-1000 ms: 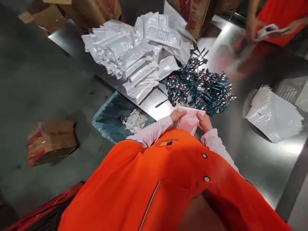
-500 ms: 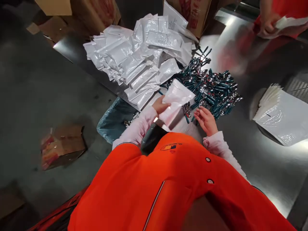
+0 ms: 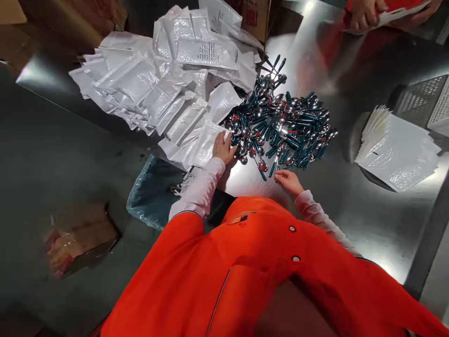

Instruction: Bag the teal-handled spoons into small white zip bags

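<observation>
Bin (image 3: 149,192), centre-left: white strips (image 3: 183,186) inside. Steel table (image 3: 351,210): left hand (image 3: 223,149) spread on mailer (image 3: 206,144); right hand (image 3: 289,180) half-curled, hold unclear.

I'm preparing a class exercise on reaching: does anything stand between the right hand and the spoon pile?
Nothing visible does. The right hand is at the near edge of the spoon pile, its fingertips beside the closest handles. The left hand is off to one side, on a white packet.
</observation>
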`<state>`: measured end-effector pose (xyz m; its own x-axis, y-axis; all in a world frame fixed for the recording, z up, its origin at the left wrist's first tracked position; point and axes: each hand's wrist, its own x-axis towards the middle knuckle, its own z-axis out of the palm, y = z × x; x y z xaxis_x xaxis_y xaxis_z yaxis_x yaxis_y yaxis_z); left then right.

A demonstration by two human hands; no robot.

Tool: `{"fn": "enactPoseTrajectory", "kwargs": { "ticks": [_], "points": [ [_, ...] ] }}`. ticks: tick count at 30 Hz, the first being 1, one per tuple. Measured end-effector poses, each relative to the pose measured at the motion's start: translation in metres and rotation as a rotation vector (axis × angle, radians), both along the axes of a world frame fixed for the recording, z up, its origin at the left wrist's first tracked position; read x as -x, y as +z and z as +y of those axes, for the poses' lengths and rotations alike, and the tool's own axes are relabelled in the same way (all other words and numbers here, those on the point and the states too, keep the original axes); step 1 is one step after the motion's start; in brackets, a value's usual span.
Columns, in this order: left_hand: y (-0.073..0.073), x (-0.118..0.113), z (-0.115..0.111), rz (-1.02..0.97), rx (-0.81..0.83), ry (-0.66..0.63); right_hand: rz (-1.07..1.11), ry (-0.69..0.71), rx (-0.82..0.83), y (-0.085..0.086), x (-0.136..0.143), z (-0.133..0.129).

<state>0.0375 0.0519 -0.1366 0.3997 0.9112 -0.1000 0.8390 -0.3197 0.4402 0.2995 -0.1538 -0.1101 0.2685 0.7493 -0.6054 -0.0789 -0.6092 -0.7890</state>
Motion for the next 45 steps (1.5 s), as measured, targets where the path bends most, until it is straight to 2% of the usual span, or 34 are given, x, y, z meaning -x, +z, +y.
{"fn": "enactPoseTrajectory", "kwargs": {
  "ticks": [1, 3, 6, 8, 10, 15, 19, 23, 29, 33, 36, 38, 40, 43, 45],
  "points": [
    [-0.003, -0.014, 0.005, -0.044, 0.018, -0.049, -0.003, 0.01, 0.001, -0.001, -0.002, 0.002],
    [-0.009, -0.04, 0.019, -0.084, 0.06, -0.061, -0.002, 0.038, -0.004, -0.003, -0.005, 0.004],
    [-0.012, -0.07, 0.043, -0.013, 0.103, 0.11, -0.017, 0.061, -0.001, -0.005, -0.007, -0.004],
    [-0.011, -0.083, 0.06, 0.063, 0.115, 0.271, -0.057, 0.073, 0.015, -0.006, -0.009, -0.018],
    [-0.007, -0.094, 0.076, 0.129, 0.145, 0.378, -0.108, 0.09, 0.039, -0.009, -0.009, -0.035],
    [-0.004, -0.121, 0.101, 0.142, 0.225, 0.478, -0.099, 0.017, 0.113, -0.019, -0.005, -0.065],
    [-0.012, -0.147, 0.099, 0.086, 0.237, 0.392, -0.106, -0.011, 0.11, -0.022, -0.006, -0.063],
    [-0.017, -0.18, 0.087, 0.044, 0.254, 0.257, -0.089, 0.058, 0.111, -0.02, -0.015, -0.046],
    [-0.021, -0.232, 0.058, -0.052, 0.31, 0.231, -0.137, 0.032, 0.114, -0.013, -0.021, -0.034],
    [-0.017, -0.251, 0.045, -0.146, 0.387, 0.196, -0.145, 0.043, 0.113, -0.009, -0.02, -0.035],
    [-0.003, -0.239, 0.038, -0.217, 0.423, 0.137, -0.151, 0.075, 0.096, -0.005, -0.019, -0.037],
    [0.006, -0.212, 0.028, -0.236, 0.342, 0.125, -0.156, 0.081, 0.089, -0.004, -0.019, -0.041],
    [0.011, -0.173, 0.011, -0.206, 0.244, 0.182, -0.167, 0.066, 0.084, -0.004, -0.019, -0.047],
    [0.003, -0.114, -0.019, -0.065, 0.246, 0.348, -0.186, 0.039, 0.071, -0.009, -0.019, -0.058],
    [-0.008, -0.093, -0.039, 0.012, 0.288, 0.366, -0.188, 0.044, 0.059, -0.014, -0.018, -0.065]
  ]
}}
